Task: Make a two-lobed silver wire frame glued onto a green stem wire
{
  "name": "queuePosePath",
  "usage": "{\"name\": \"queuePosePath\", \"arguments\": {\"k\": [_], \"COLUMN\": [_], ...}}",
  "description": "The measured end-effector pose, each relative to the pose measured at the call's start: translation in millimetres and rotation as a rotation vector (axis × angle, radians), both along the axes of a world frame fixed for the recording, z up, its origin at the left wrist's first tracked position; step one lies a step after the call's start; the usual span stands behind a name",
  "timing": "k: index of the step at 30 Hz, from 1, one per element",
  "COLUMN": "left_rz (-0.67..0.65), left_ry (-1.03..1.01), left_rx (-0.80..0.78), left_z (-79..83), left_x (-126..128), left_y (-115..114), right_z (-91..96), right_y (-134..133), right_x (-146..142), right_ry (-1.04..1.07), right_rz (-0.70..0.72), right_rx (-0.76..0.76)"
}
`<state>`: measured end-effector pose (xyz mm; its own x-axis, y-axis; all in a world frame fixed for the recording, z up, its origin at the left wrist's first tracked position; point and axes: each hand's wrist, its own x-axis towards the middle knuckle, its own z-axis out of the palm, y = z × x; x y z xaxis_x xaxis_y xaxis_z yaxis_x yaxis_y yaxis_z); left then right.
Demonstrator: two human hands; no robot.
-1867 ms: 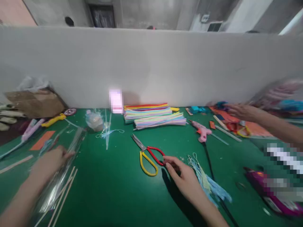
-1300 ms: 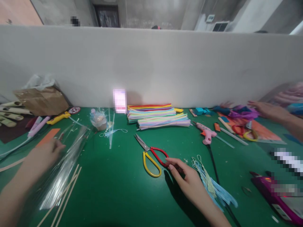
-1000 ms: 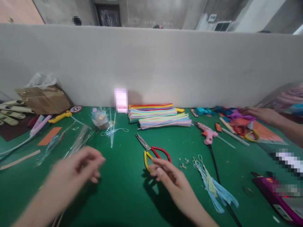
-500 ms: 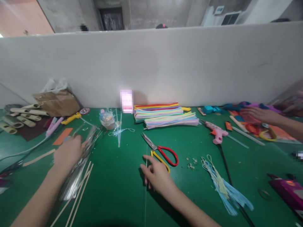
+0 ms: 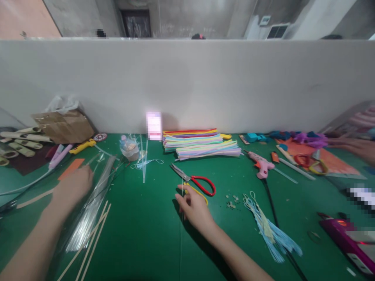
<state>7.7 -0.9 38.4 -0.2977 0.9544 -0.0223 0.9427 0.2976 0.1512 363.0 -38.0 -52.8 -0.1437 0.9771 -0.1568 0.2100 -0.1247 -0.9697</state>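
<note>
A thin, pale straight wire (image 5: 182, 183) stands out above and below the fingers of my right hand (image 5: 193, 205), which pinches it. Just beyond that hand lie scissors (image 5: 203, 185) with one red and one yellow handle, the yellow one partly covered by my fingers. My left hand (image 5: 73, 185) is at the left, beside a clear plastic sleeve of thin wires (image 5: 88, 218) and near an orange strip (image 5: 71, 168). Its fingers point down and are mostly hidden and blurred. Thin wooden sticks (image 5: 95, 238) lie below the sleeve.
Bundles of pastel pipe cleaners (image 5: 205, 150) lie against the white partition (image 5: 187, 86). On the right are a pink glue gun (image 5: 260, 166), blue tassels (image 5: 272, 228), a magenta device (image 5: 342, 242) and another person's hand (image 5: 351, 148). At left sit bamboo tubes (image 5: 25, 144) and a cardboard box (image 5: 63, 127).
My left hand has shifted left off the plastic sleeve, its fingers now drawn in. The right hand keeps its pinch on the wire. The other person's hand has moved right. The view has shifted slightly.
</note>
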Motion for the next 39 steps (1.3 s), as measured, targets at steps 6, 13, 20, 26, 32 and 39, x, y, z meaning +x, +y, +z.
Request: {"name": "queuePosePath", "arguments": {"k": [6,13,20,26,32,39], "left_rz": [0.117,0.027,-0.199,-0.167,-0.136,-0.174], "left_ry": [0.120,-0.299,-1.133,-1.332,-1.320,-1.294], "left_rx": [0.096,0.210,-0.175,-0.361,-0.428,-0.468], "left_z": [47.5,63.7,-20.2,-62.0,-50.3,-48.6], "left_x": [27.2,60.7,177.2,213.0,204.1,213.1], "left_y": [-22.4,-31.2,-47.2,-56.9,-51.0,-50.3], "right_z": [5.9,14.0,14.8,13.6,9.7,12.9], "right_y": [6.2,10.5,10.1,6.7,4.4,-0.5], "right_x": [7.9,24.9,28.9,26.6,23.1,19.1], "right_ry": [0.247,0.476,0.477,0.425,0.397,0.407], "right_rz": [0.009,-0.005,-0.023,-0.036,-0.003,0.048], "right_rx": [-0.103,-0.174,-0.201,-0.213,-0.238,-0.225]}}
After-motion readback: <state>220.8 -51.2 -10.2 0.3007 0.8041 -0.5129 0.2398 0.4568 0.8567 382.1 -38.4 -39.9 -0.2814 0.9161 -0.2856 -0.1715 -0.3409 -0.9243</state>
